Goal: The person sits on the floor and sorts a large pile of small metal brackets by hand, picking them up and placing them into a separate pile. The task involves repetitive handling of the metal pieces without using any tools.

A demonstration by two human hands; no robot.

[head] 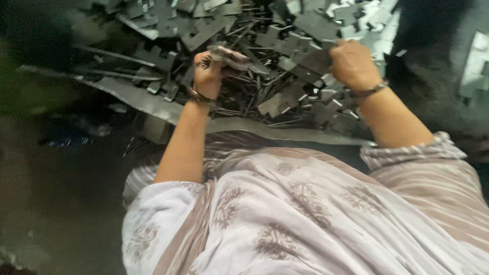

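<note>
A big heap of grey stamped metal pieces (285, 66) and thin strips lies in front of me. My left hand (206, 74) is closed around a small stack of flat metal pieces (232, 55) that sticks out to the right of my fingers, above the heap. My right hand (351, 63) reaches into the heap at the right, fingers curled over a flat grey plate (313, 58); the grip itself is hidden behind the knuckles. Both wrists wear bangles.
A long bent metal sheet (153, 104) edges the heap on my side. My lap is covered in pale patterned cloth (305, 214). Dark floor (61, 203) lies to the left, and more grey pieces (476, 66) sit at the far right.
</note>
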